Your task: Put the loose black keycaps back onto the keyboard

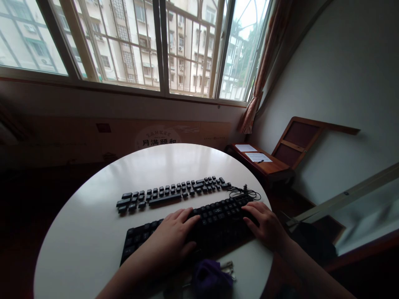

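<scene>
A black computer keyboard (218,236) lies on a round white table (84,236); its near middle part looks bare of keycaps, while caps remain at the left and along the far side. My left hand (176,232) rests over its middle-left, fingers spread on the far keys and thumb apart. My right hand (264,224) is at the right end, fingertips and thumb parted on the keyboard, nothing visible between them. Behind it, loose black keycaps (165,199) stand in rows, with a long spacebar among them. The keyboard's coiled cable (245,193) sits at the far right corner.
Near me on the table lies a purple cloth-like bundle (212,276) beside a metal tool (228,265), partly blurred in shadow. A wooden chair (280,166) holding papers (258,157) and a pen stands beyond the table's right edge. Barred windows (134,50) are ahead.
</scene>
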`<state>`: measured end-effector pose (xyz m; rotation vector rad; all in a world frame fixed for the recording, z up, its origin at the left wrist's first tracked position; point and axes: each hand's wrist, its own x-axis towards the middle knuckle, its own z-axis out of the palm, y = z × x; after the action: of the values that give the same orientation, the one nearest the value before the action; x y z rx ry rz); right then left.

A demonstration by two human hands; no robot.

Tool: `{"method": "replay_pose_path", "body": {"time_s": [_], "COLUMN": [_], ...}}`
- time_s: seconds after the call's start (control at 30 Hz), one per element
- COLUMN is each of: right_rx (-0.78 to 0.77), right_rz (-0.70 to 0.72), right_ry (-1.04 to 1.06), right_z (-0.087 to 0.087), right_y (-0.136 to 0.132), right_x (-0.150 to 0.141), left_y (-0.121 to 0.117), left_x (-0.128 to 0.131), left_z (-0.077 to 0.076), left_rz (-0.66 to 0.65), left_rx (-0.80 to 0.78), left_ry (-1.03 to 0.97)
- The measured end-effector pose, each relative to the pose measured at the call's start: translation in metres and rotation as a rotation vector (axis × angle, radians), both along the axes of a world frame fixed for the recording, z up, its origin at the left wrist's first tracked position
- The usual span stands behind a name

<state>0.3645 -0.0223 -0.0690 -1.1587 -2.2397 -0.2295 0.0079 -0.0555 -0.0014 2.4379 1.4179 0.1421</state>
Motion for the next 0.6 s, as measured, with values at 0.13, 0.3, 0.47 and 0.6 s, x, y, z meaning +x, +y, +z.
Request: {"method": "replay_pose_path", "body": {"time_s": [0.13, 0.3, 0.47, 0.6], "right_rx": [0.011, 0.008, -0.101, -0.16], "right_rz": [-0.001, -0.011, -0.048, -0.052], "right_ry": [0.026, 0.041, -0.036, -0.09], "right_z": [-0.002, -0.009, -0.012, -0.014], "right_y": [0.001, -0.005, -0.018, -0.02], "right_x": [0.001, 0.005, 0.007, 0.009], "left_y": [-0.001, -0.001, 0.001, 0.001], "left_x": [-0.001, -0.001, 0.0, 0.0], "left_z": [0.0, -0.003, -0.007, -0.006], "left_rz": [0.006, 0.003, 0.005, 0.01], "left_rx": [-0.009, 0.006, 0.016, 0.014], "left_ry": [0.002, -0.019, -0.029, -0.025]}}
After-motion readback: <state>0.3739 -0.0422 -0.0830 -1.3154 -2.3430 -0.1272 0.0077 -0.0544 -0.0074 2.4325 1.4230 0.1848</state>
